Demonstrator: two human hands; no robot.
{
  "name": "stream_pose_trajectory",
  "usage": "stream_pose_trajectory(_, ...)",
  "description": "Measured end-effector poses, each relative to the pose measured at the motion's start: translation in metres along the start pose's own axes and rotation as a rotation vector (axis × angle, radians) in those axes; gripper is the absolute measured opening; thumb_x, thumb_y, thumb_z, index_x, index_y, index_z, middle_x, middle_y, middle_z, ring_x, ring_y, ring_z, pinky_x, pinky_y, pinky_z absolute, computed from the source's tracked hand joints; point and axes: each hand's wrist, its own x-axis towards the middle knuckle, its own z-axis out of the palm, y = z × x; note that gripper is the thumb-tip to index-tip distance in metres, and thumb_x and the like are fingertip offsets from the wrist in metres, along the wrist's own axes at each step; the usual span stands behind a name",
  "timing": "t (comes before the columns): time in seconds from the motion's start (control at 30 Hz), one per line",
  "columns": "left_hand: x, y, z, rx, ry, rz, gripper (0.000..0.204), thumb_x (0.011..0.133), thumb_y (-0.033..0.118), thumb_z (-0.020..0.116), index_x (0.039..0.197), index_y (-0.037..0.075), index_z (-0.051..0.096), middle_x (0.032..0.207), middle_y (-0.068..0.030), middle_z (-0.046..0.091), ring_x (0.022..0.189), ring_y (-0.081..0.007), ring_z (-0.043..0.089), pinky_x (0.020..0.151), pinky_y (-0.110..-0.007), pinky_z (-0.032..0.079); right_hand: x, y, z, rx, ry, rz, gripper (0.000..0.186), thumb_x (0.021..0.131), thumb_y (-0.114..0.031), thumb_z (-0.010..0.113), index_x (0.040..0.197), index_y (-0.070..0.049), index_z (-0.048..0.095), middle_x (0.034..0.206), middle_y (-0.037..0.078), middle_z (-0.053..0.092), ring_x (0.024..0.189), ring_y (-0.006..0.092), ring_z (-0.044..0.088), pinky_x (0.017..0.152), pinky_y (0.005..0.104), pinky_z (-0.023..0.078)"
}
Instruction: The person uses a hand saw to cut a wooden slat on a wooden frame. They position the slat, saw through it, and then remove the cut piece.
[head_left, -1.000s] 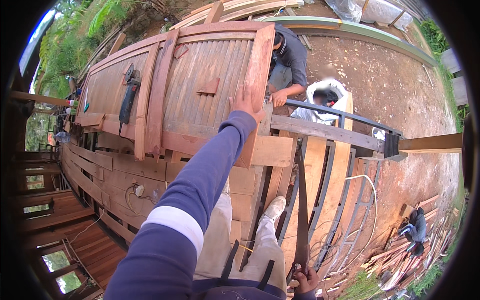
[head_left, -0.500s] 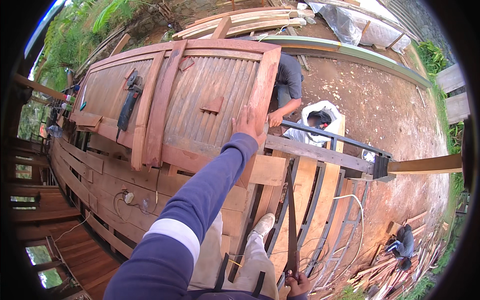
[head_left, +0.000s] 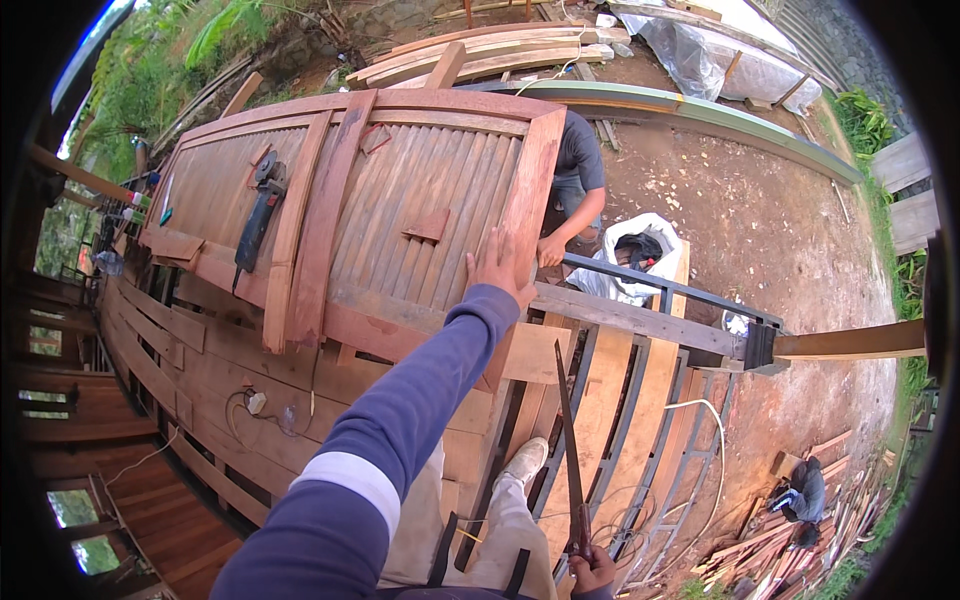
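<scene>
Well, the louvred wooden panel (head_left: 370, 200) lies in front of the person, and the left hand (head_left: 502, 268) rests on the rail (head_left: 537, 175) at the panel's right end, its fingers spread apart. The right hand (head_left: 593, 568) is clamped on the handle of a handsaw (head_left: 570, 440) — it's on the person's side of the panel, blade pointing up toward it. An angle grinder (head_left: 260, 225) lies on the panel's left part, past two boards (head_left: 335, 200) crossing it; a small offcut (head_left: 428, 224) lies right of those boards. Just off the panel's right end is a co-worker's hand (head_left: 551, 250) — and farther right, a white sack (head_left: 616, 288).
</scene>
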Motion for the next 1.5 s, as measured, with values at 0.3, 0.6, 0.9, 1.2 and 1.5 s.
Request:
stream_pose_trajectory(0.3, 0.004, -0.009, 0.006, 0.120, -0.022, 0.029, 0.104, 0.076, 0.045, 0.069, 0.154, 0.006, 0.011, 0.158, -0.0217, 0.013, 0.146, -0.0362, 0.017, 0.117, -0.055, 0.014, -0.027, -0.054, -0.020, -0.112, -0.051, 0.019, 0.017, 0.081, -0.012, 0.071, 0.085, 0.002, 0.062, 0.067, -0.001, 0.053, 0.061, 0.0078, 0.046, 0.056, 0.0256, 0.039)
stream_pose_trajectory(0.6, 0.018, -0.005, -0.003, 0.224, -0.228, 0.025, 0.113, 0.077, 0.055, 0.067, 0.154, 0.004, 0.002, 0.158, -0.0238, 0.005, 0.146, -0.0410, 0.015, 0.117, -0.054, 0.014, -0.043, -0.079, -0.027, -0.262, -0.180, -0.177, 0.016, 0.075, -0.011, 0.071, 0.079, 0.000, 0.061, 0.065, 0.012, 0.053, 0.055, 0.0267, 0.053, 0.054, 0.0353, 0.041)
stream_pose_trajectory(0.9, 0.014, -0.011, 0.009, 0.160, -0.108, 0.074, 0.109, 0.074, 0.044, 0.069, 0.153, 0.004, 0.007, 0.157, -0.0243, 0.009, 0.146, -0.0399, 0.014, 0.116, -0.057, 0.013, -0.026, -0.082, 0.004, -0.217, -0.168, -0.240, 0.018, 0.071, -0.010, 0.071, 0.073, -0.001, 0.056, 0.064, 0.014, 0.049, 0.059, 0.0319, 0.049, 0.056, 0.0389, 0.040)
stream_pose_trajectory(1.2, 0.014, -0.015, 0.011, 0.123, -0.060, 0.116, 0.105, 0.073, 0.039, 0.069, 0.153, 0.003, 0.011, 0.156, -0.0256, 0.011, 0.146, -0.0412, 0.013, 0.115, -0.058, 0.014, -0.026, -0.082, -0.015, -0.265, -0.157, -0.284, 0.017, 0.070, -0.009, 0.071, 0.071, -0.002, 0.055, 0.063, 0.014, 0.049, 0.060, 0.0329, 0.050, 0.057, 0.0391, 0.041)
stream_pose_trajectory(1.5, 0.012, -0.018, 0.021, 0.141, 0.052, 0.149, 0.100, 0.075, 0.034, 0.066, 0.152, 0.003, 0.012, 0.153, -0.0275, 0.020, 0.143, -0.0427, 0.020, 0.115, -0.058, 0.015, -0.013, -0.121, 0.024, -0.282, -0.147, -0.340, 0.017, 0.076, -0.011, 0.069, 0.075, 0.000, 0.056, 0.062, 0.014, 0.048, 0.056, 0.0319, 0.048, 0.053, 0.0391, 0.037)
